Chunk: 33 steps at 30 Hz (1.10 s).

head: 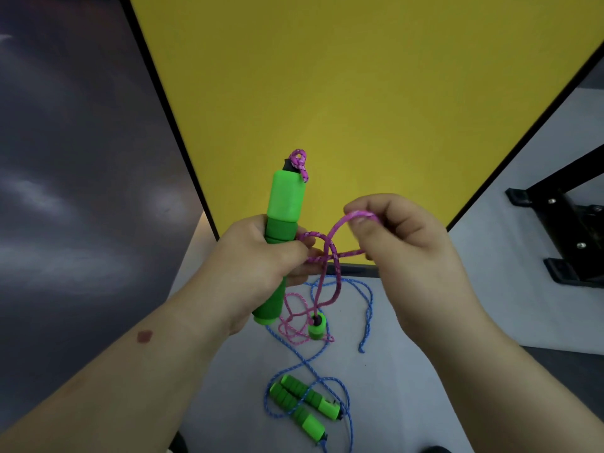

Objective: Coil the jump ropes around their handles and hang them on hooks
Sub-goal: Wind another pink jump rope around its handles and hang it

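On the floor (pixel 408 380) nearest lies the blue rope (pixel 368 300) with its two green handles (pixel 302 400). Above it, the left hand (pixel 258 263) grips a green handle (pixel 284 204) upright, the right hand (pixel 402 233) pinching a loop of limp, light pink rope (pixel 333 253). The rope looks floppy and tangle-prone, so hold it close to the stiff handle.

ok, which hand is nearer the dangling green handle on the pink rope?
Left. The left hand grips the upright green handle, its heel just up-left of the dangling handle. The right hand pinches the pink rope loop, higher and further right.
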Each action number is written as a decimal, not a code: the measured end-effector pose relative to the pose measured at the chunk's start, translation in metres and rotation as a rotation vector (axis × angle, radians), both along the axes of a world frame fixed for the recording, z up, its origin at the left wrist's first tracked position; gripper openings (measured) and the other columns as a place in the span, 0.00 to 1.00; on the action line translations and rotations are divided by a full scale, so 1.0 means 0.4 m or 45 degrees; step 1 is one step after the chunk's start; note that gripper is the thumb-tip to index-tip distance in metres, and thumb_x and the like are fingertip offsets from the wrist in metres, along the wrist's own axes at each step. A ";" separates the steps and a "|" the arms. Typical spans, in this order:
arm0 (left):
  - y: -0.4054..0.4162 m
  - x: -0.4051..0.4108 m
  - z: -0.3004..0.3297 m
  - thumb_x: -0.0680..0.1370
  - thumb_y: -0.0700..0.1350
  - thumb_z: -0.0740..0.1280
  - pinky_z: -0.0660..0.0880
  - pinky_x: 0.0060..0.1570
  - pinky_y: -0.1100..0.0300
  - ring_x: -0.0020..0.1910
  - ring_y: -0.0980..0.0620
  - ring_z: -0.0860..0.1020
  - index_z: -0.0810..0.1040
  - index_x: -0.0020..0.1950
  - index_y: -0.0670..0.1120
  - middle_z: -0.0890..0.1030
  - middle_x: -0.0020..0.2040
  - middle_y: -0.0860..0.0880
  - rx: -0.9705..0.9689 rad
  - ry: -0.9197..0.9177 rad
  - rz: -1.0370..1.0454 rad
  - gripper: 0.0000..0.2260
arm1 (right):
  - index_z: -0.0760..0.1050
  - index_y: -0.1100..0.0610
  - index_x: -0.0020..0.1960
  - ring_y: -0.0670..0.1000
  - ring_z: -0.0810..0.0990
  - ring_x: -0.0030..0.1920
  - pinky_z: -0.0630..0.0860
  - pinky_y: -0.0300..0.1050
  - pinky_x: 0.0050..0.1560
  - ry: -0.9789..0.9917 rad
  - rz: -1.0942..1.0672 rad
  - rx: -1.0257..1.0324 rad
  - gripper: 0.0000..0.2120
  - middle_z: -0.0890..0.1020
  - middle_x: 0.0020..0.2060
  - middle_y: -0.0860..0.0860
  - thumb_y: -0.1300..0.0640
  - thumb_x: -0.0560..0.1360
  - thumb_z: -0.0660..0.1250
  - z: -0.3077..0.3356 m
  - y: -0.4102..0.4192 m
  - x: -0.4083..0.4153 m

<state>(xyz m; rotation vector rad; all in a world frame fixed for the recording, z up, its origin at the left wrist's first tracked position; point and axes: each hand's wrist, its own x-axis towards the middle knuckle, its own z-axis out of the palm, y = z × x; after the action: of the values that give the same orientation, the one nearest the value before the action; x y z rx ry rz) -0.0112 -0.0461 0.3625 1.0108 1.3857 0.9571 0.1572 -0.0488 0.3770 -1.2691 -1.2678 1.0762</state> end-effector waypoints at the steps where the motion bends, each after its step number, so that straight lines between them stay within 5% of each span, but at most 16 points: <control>1: -0.001 0.000 -0.002 0.75 0.36 0.73 0.82 0.58 0.41 0.45 0.44 0.88 0.82 0.51 0.42 0.88 0.47 0.42 -0.003 0.006 0.001 0.06 | 0.82 0.52 0.44 0.49 0.70 0.34 0.70 0.38 0.39 0.179 0.005 -0.049 0.12 0.73 0.27 0.48 0.60 0.82 0.63 0.001 0.003 -0.001; 3: 0.001 -0.002 -0.004 0.72 0.39 0.74 0.82 0.59 0.40 0.46 0.45 0.88 0.84 0.49 0.44 0.89 0.46 0.43 0.018 0.066 0.007 0.07 | 0.80 0.54 0.42 0.54 0.68 0.35 0.69 0.46 0.45 0.507 0.023 -0.164 0.15 0.67 0.23 0.49 0.56 0.84 0.60 0.012 0.008 0.002; 6: 0.002 -0.004 -0.006 0.73 0.39 0.74 0.82 0.59 0.41 0.47 0.44 0.88 0.85 0.47 0.45 0.88 0.43 0.44 0.037 0.064 0.042 0.04 | 0.79 0.52 0.36 0.54 0.70 0.31 0.74 0.53 0.47 0.673 0.112 -0.218 0.17 0.66 0.23 0.50 0.52 0.82 0.62 0.032 0.008 0.010; 11: -0.005 0.009 0.015 0.68 0.46 0.75 0.79 0.60 0.32 0.55 0.28 0.82 0.84 0.50 0.40 0.83 0.51 0.30 0.051 -0.048 -0.140 0.14 | 0.81 0.58 0.50 0.58 0.86 0.43 0.82 0.53 0.51 0.839 0.314 -0.290 0.17 0.86 0.39 0.57 0.56 0.84 0.54 0.039 0.006 0.005; 13: -0.005 0.006 0.002 0.75 0.38 0.73 0.85 0.50 0.48 0.43 0.39 0.86 0.83 0.45 0.40 0.85 0.41 0.39 0.042 -0.076 -0.171 0.02 | 0.80 0.56 0.55 0.57 0.87 0.51 0.81 0.51 0.56 0.943 0.318 -0.313 0.17 0.88 0.46 0.56 0.54 0.84 0.53 0.042 0.014 0.013; 15: -0.013 0.007 0.009 0.79 0.32 0.68 0.83 0.42 0.59 0.36 0.51 0.85 0.81 0.43 0.41 0.84 0.35 0.48 0.014 -0.088 -0.180 0.07 | 0.79 0.55 0.57 0.56 0.86 0.55 0.79 0.51 0.60 1.067 0.316 -0.320 0.17 0.88 0.48 0.54 0.52 0.84 0.53 0.050 0.021 0.025; 18: -0.012 0.005 0.001 0.80 0.32 0.65 0.84 0.46 0.50 0.37 0.47 0.85 0.80 0.48 0.36 0.85 0.38 0.43 -0.042 -0.108 -0.208 0.05 | 0.79 0.55 0.55 0.59 0.84 0.59 0.77 0.54 0.64 1.180 0.310 -0.302 0.14 0.87 0.48 0.55 0.54 0.81 0.56 0.048 0.024 0.038; 20: -0.008 -0.001 -0.001 0.80 0.32 0.65 0.83 0.45 0.47 0.33 0.47 0.81 0.78 0.49 0.35 0.83 0.36 0.43 -0.067 -0.104 -0.137 0.03 | 0.79 0.56 0.50 0.58 0.86 0.52 0.79 0.54 0.59 0.999 0.215 -0.303 0.09 0.86 0.45 0.55 0.60 0.78 0.60 0.033 0.026 0.036; 23: -0.002 -0.007 0.000 0.79 0.31 0.65 0.82 0.44 0.47 0.31 0.49 0.77 0.76 0.46 0.38 0.77 0.33 0.45 -0.043 -0.076 -0.045 0.04 | 0.80 0.52 0.50 0.50 0.82 0.44 0.76 0.50 0.47 0.301 -0.090 -0.165 0.12 0.85 0.45 0.49 0.67 0.76 0.65 0.009 0.019 0.024; 25: 0.001 -0.010 0.004 0.79 0.32 0.67 0.83 0.42 0.50 0.31 0.49 0.77 0.76 0.44 0.40 0.75 0.35 0.46 -0.013 -0.019 -0.016 0.06 | 0.78 0.44 0.59 0.42 0.79 0.54 0.76 0.49 0.54 -0.147 -0.292 0.041 0.17 0.81 0.55 0.42 0.61 0.74 0.71 0.005 0.005 0.021; 27: 0.006 -0.018 -0.001 0.79 0.34 0.69 0.83 0.39 0.55 0.32 0.49 0.78 0.77 0.46 0.39 0.78 0.37 0.44 0.037 0.042 -0.031 0.03 | 0.73 0.47 0.68 0.45 0.72 0.67 0.70 0.48 0.68 -0.592 -0.377 0.426 0.26 0.75 0.65 0.45 0.60 0.71 0.72 0.007 -0.004 0.024; 29: 0.009 -0.021 -0.005 0.76 0.38 0.71 0.82 0.39 0.54 0.32 0.49 0.80 0.79 0.50 0.36 0.82 0.40 0.38 0.069 0.073 -0.077 0.06 | 0.76 0.55 0.67 0.54 0.72 0.69 0.68 0.53 0.70 -0.908 -0.144 0.748 0.24 0.77 0.64 0.51 0.62 0.71 0.70 -0.009 0.001 0.022; 33: 0.005 -0.019 -0.006 0.72 0.39 0.69 0.80 0.42 0.50 0.35 0.48 0.83 0.81 0.47 0.38 0.83 0.37 0.41 0.099 0.177 -0.185 0.06 | 0.82 0.49 0.59 0.54 0.78 0.51 0.73 0.52 0.53 -1.162 0.290 0.724 0.11 0.84 0.49 0.44 0.53 0.78 0.68 -0.062 0.003 0.003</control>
<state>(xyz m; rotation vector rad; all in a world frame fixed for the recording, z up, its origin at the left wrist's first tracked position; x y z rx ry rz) -0.0187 -0.0441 0.3600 1.2394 1.3766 0.8511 0.1586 -0.0477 0.3524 -1.1946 -2.2420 0.1714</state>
